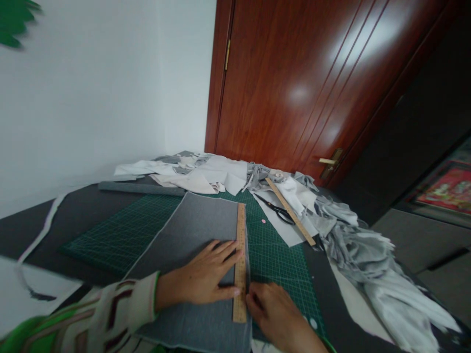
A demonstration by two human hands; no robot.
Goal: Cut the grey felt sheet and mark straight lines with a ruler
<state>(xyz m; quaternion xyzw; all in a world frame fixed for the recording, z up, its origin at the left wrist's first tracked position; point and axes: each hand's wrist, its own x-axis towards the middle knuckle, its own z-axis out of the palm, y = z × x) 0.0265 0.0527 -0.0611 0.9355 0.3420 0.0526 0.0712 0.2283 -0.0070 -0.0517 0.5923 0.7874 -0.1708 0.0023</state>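
Observation:
A grey fabric piece lies flat over the green cutting mat. Along the fabric's right edge runs a wooden ruler. My left hand lies spread on the fabric, with its fingertips and thumb on the ruler. Just right of the ruler's lower part, my right hand is closed, its fingers curled by the fabric's edge. Whatever those fingers hold, if anything, is hidden.
Black scissors and a second wooden ruler rest at the right on white fabric. Grey and white scraps are heaped along the right and back. A rolled grey fabric lies back left. A wooden door stands behind.

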